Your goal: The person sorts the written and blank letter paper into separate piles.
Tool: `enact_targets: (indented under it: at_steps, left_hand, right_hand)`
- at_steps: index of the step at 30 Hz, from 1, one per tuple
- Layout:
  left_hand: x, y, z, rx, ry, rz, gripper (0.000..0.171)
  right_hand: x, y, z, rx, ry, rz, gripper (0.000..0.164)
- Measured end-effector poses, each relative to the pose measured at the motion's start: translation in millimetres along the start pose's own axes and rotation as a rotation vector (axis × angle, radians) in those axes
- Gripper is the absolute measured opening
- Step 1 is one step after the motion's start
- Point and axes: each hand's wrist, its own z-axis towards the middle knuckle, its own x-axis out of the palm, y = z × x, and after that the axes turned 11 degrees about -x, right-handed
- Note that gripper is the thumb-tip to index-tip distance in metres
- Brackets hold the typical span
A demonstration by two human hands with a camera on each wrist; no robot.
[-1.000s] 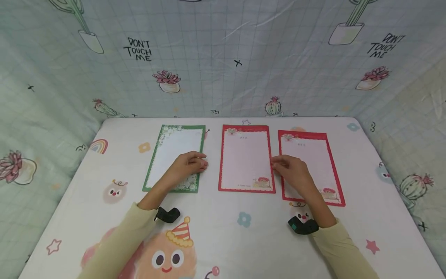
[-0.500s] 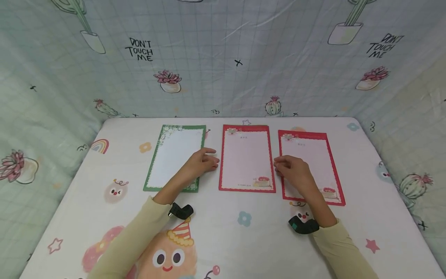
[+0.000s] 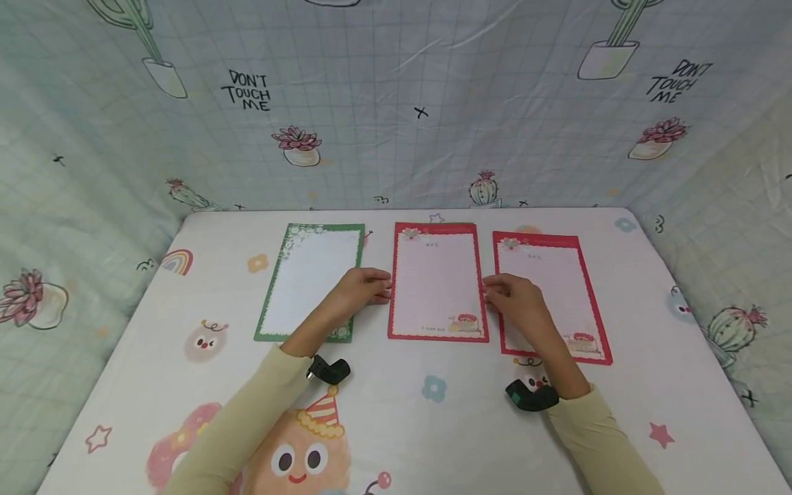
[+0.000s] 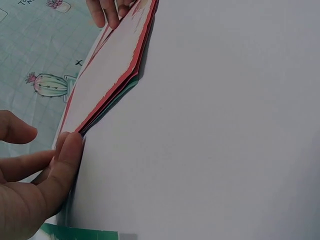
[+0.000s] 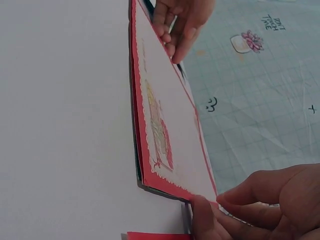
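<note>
In the head view a red-bordered stack of stationery paper (image 3: 436, 285) lies mid-table, printed with a small cake. My left hand (image 3: 357, 289) reaches over the green-bordered sheet (image 3: 312, 265), its fingertips touching the stack's left side. On the opposite side, the fingertips of my right hand (image 3: 518, 299) touch the right edge, above another red-bordered sheet (image 3: 553, 275). From the left wrist view, the stack (image 4: 112, 70) shows layered edges with green beneath red, and the thumb (image 4: 71, 145) rests against its side. The right wrist view has thumb and forefinger (image 5: 245, 187) close at the stack's edge.
The white tablecloth (image 3: 458, 426) carries printed cartoon figures, flowers and stars. A patterned curtain (image 3: 396, 151) hangs behind the table and along both sides. Each wrist wears a black camera, such as the left wrist camera (image 3: 330, 370).
My left hand has moved right, from over the green-bordered sheet to the middle stack's left edge. The right hand drew slightly off the stack's right edge, then came back to it.
</note>
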Motion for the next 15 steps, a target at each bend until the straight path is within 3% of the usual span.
enact_targets:
  at_steps: [15]
  left_hand:
    - [2.2,-1.7,2.3,0.004,0.019,0.022,0.034]
  right_hand:
    - [1.6,6.2,5.3,-0.008,0.019,-0.041,0.04]
